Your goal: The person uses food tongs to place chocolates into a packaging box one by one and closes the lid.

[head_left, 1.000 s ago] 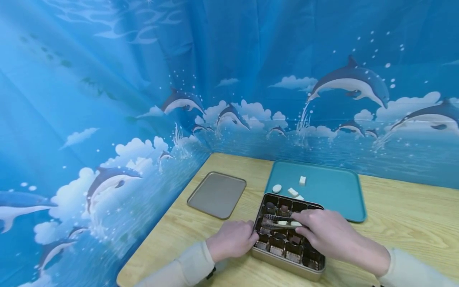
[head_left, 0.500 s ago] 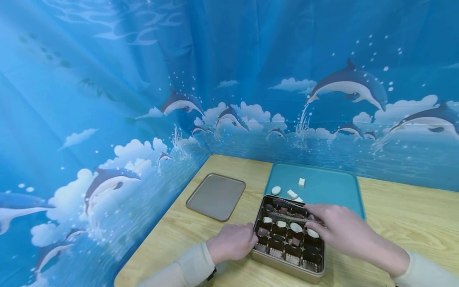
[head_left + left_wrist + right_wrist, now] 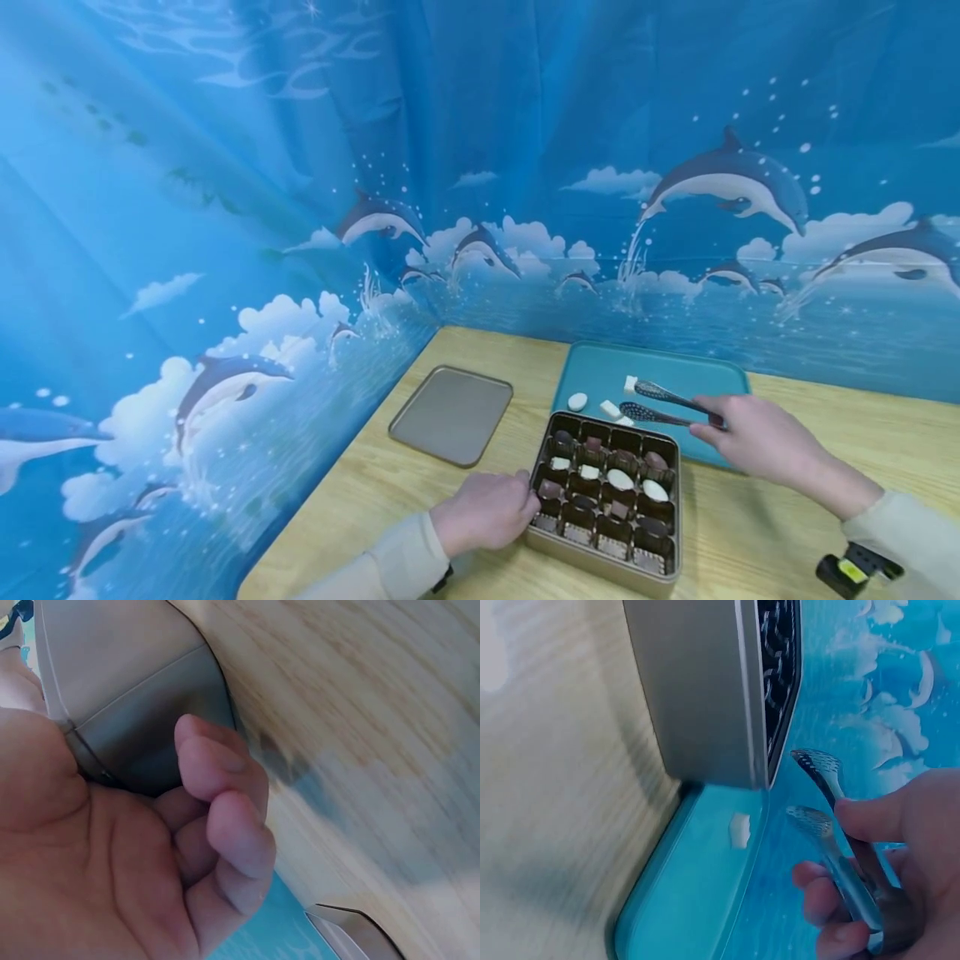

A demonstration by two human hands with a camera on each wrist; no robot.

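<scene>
My left hand holds the left side of a metal chocolate tin, fingers curled against its wall. Inside, a divided insert carries dark chocolates and a row of white ones; ribbed bottoms show along the front row. My right hand grips metal tongs, their perforated tips apart above the teal tray. One tip overlaps a white block in the head view; contact cannot be judged. In the right wrist view, nothing is between the tong tips.
On the tray near the tin lie a white oval and a white bar, with another piece partly hidden by the tongs and rim. A flat brown metal lid rests left on the wooden table. A dolphin-print curtain stands behind.
My right hand has moved with the tongs from over the tin back and right, out above the tray. A white piece now shows in the second row's left cell. My left hand stays put.
</scene>
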